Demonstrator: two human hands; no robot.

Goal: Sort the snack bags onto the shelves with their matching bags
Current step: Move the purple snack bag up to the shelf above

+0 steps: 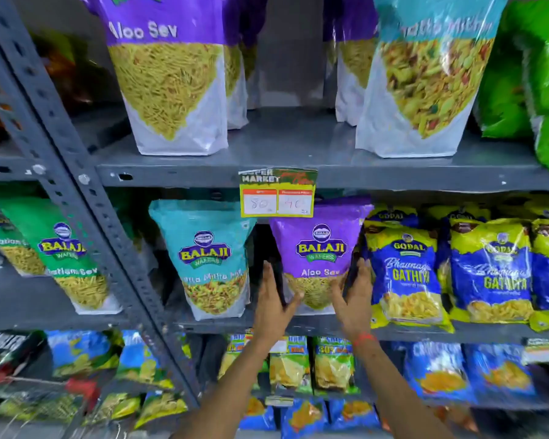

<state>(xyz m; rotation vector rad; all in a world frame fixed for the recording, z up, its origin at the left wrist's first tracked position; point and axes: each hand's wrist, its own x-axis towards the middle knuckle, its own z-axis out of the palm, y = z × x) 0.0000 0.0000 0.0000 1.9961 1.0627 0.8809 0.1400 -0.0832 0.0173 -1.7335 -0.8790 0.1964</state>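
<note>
Upright, purple bag [317, 258] between both hands' fingers [271, 280] (flanking)

The head view faces the grey shelves [330, 172] straight on from close range, tilted slightly down.

The top frame edge cut off the upper Aloo Sev bag [168, 74] and the teal bag [425, 74] beside it, whose lettering was too blurred to read. The price tag [278, 193] covered the top corner of the lower purple bag [319, 251]; its handwritten numbers were faint. The left hand [271, 301] and right hand [355, 299] hid that bag's lower corners. The green bag [542, 77] ran off the right edge. The bottom-shelf packs [311, 362] were blurred, their names unreadable.
</note>
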